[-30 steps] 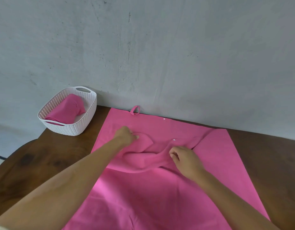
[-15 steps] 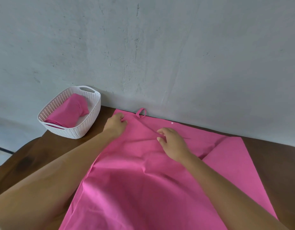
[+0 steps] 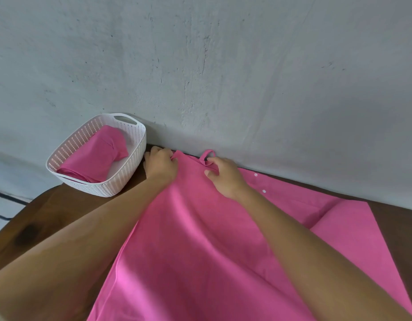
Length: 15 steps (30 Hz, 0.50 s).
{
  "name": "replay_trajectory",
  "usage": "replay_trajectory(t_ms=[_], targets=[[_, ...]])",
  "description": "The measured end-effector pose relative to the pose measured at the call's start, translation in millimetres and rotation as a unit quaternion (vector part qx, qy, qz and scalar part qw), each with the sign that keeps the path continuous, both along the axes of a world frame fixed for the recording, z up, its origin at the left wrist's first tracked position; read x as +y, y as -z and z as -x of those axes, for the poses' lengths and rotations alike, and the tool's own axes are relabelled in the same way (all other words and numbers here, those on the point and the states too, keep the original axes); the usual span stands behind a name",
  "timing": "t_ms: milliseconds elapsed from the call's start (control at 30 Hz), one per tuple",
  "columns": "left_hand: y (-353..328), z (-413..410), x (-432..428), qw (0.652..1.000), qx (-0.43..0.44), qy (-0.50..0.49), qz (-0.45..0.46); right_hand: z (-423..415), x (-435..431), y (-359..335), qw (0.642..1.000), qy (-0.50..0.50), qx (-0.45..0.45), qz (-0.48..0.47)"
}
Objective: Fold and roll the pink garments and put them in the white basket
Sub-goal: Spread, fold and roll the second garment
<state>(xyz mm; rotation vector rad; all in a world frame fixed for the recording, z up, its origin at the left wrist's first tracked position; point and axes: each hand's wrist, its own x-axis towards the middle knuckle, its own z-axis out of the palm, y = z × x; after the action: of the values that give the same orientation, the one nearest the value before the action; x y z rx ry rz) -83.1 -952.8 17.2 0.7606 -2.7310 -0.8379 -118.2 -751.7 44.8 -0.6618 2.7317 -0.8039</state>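
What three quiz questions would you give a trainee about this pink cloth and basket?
1. True or false: the white basket holds nothing.
2. Which hand grips the corner of the spread pink garment nearest the basket? A: left. B: right.
3. Fill in: the fabric loop at the garment's far edge lies beside the ___ hand.
Key: 1 false, a rolled pink garment lies in it; 2 A, the left hand; 3 right, the right hand.
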Motion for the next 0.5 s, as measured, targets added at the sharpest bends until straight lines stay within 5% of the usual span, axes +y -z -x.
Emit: replay_trajectory(t_ms=[300, 500], targets=[[5, 17, -9, 1.000, -0.015, 0.013, -0.021, 4, 0, 2, 0.996, 0.027, 0.018, 0.078], [-9, 3, -7, 0.991, 0.044, 0.007, -0.129, 3, -1, -20, 0.975, 0.085, -0.030, 0.202]])
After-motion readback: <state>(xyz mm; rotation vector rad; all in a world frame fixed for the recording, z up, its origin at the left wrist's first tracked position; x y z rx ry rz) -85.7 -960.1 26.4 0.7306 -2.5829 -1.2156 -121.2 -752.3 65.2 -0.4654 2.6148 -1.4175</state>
